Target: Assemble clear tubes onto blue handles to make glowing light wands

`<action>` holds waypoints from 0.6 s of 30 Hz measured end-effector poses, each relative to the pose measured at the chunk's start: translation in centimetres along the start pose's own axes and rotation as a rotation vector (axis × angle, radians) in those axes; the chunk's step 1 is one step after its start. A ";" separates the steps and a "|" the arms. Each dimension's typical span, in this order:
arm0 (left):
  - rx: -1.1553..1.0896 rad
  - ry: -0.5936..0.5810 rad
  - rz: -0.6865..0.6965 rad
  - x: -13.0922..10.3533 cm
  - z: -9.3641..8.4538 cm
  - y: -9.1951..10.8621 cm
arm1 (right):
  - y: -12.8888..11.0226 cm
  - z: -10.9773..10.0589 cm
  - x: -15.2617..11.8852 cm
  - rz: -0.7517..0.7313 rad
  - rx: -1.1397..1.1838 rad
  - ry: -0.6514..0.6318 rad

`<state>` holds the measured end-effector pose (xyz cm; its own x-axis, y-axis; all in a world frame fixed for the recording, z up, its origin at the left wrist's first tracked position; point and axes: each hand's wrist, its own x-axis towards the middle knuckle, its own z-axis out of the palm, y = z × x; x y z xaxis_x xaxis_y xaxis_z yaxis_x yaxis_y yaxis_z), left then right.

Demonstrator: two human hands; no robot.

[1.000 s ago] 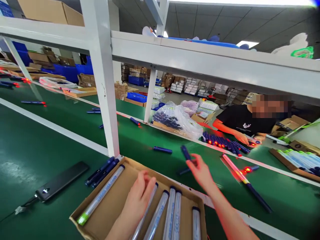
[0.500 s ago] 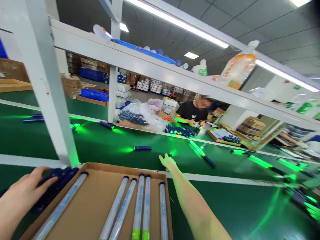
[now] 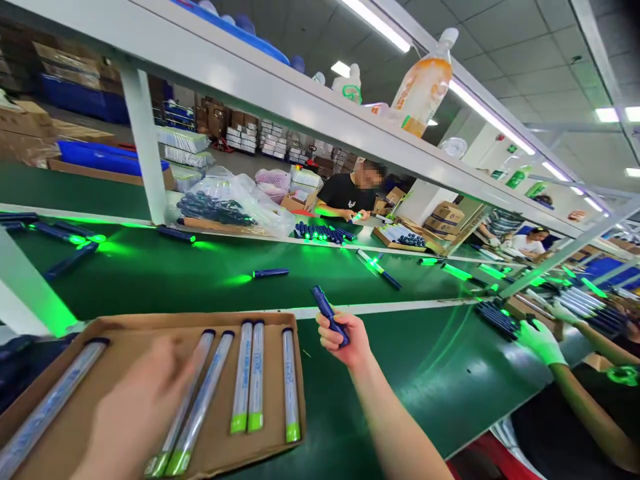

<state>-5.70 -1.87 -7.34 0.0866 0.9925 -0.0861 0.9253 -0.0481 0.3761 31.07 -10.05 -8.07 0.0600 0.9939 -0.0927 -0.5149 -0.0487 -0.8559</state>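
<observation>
My right hand (image 3: 347,337) is closed around a dark blue flashlight (image 3: 324,304), held up over the near side of the green belt. Motion smears my left hand (image 3: 133,407) above the cardboard tray (image 3: 273,453), so its fingers cannot be made out. Several clear tubes (image 3: 243,373) with dark caps and lime green ends lie in that tray. A pile of dark blue flashlights (image 3: 20,367) is partly visible left of the tray. Another flashlight (image 3: 271,273), lit green, lies on the belt beyond my right hand.
A white shelf beam (image 3: 280,120) with bottles crosses above the belt. A person (image 3: 345,193) sits opposite beside lit flashlights. At the right, a co-worker's gloved hand (image 3: 543,341) is near several flashlights. A bag of flashlights (image 3: 215,207) stands across the belt.
My right hand has come back from the belt, now with a flashlight raised in it. My left hand has left the flashlight pile and moved right over the tray. The view has turned right.
</observation>
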 end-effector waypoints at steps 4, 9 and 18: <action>0.293 -0.114 0.227 -1.3 4.4 5.3 | 1.7 1.0 -4.2 -0.011 0.189 -0.102; 0.297 0.003 0.061 0.6 4.0 1.9 | 2.1 2.6 -7.9 0.040 0.321 -0.178; -0.055 0.063 -0.016 1.1 2.1 1.7 | 2.9 3.8 -10.3 0.113 0.443 -0.253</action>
<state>-3.24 -1.12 -8.69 0.0468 0.9983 -0.0347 0.9046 -0.0276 0.4253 25.76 -20.10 -7.67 -0.1970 0.9804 0.0011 -0.8221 -0.1646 -0.5450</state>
